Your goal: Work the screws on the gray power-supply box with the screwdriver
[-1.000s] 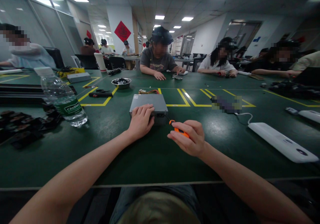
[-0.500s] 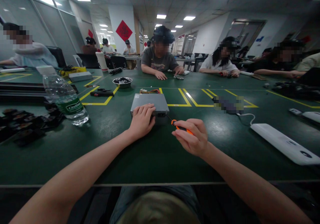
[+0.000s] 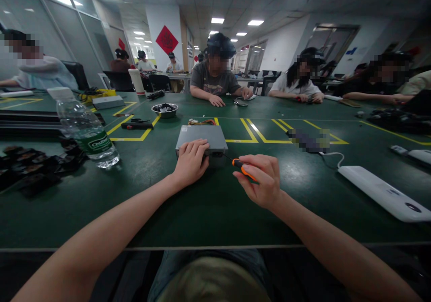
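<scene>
A grey metal computer power supply (image 3: 202,135) lies on the green table in front of me, coloured wires showing behind it. My left hand (image 3: 192,160) grips its near left side, fingers over the top and thumb down on the front face. Between the fingers and thumb of my right hand (image 3: 261,178) is an orange and black screwdriver (image 3: 244,169). Its thin shaft points up and left to the front face, close to the right of the power socket. Whether the tip sits in a screw is too small to tell.
To the left stand a water bottle (image 3: 89,131) and a pile of black parts (image 3: 30,169). A metal bowl (image 3: 164,110) and a black tool (image 3: 137,125) lie beyond. On the right are a white device (image 3: 380,192) with a cable and a blurred dark object (image 3: 308,140). A person (image 3: 215,77) sits opposite.
The fingers of my right hand have shifted around the screwdriver handle, which looks turned. My left hand and the power supply stay in place. The person opposite has moved a hand slightly.
</scene>
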Motion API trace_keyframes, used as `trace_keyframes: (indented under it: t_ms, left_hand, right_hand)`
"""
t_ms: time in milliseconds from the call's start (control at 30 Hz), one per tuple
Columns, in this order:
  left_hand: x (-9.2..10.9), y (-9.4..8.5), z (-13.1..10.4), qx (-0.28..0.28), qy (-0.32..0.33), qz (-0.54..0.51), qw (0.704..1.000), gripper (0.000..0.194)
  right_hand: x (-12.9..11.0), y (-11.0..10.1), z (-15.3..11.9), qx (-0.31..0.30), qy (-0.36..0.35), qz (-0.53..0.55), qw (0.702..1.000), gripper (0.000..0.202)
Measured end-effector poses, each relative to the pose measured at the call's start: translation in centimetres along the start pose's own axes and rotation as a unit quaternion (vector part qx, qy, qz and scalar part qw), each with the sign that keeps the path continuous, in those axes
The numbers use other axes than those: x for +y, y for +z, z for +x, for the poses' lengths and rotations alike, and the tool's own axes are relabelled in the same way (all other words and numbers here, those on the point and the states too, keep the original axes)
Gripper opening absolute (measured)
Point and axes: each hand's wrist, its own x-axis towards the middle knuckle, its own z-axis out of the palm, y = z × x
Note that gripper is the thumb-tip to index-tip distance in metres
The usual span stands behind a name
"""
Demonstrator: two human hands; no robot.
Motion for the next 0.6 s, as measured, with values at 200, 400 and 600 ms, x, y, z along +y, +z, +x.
trace_keyframes:
  t_ms: [200,400,600]
  left_hand:
    - [-0.07,-0.07,-0.01,0.000,0.006,0.005,1.000,0.032]
    - [-0.06,0.02,-0.03,-0.004,0.003,0.002,1.000,0.034]
    - [-0.12,0.06,-0.06,-0.004,0.004,0.004,1.000,0.034]
  right_hand:
    - [-0.07,0.34,-0.21,0.009,0.031,0.046,0.998,0.048]
    - [0.05,0.25,-0.03,-0.018,0.015,0.053,0.998,0.038]
    - [0.16,0.24,-0.40,-0.014,0.009,0.010,1.000,0.035]
